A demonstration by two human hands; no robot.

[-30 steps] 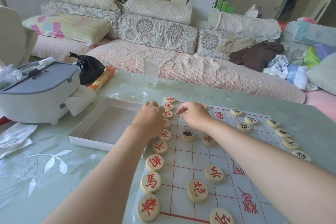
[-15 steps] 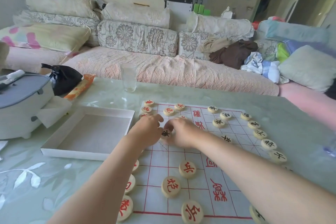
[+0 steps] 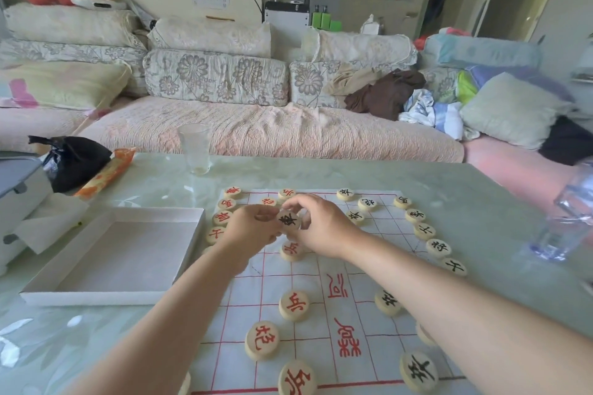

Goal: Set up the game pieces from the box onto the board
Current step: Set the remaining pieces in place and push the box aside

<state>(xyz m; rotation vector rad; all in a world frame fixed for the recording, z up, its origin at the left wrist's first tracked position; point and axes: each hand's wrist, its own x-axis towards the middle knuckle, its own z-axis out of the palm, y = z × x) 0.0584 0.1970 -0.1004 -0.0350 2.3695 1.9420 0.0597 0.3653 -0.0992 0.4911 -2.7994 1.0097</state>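
Note:
A white cloth board with red grid lines lies on the table. Round wooden pieces sit on it: red-marked ones on the left side and in the near middle, black-marked ones along the right edge. My left hand and my right hand meet above the far half of the board. Between their fingertips they hold one black-marked piece, lifted and tilted with its face toward me. The empty white box lies to the left of the board.
A clear glass stands at the table's far edge. A black bag, an orange packet and a grey appliance are at the left. A clear plastic bottle stands at the right. A sofa lies beyond.
The right hand picked a black-marked piece off the board and raised it; the left hand closed in and now touches it too. My view shifted right.

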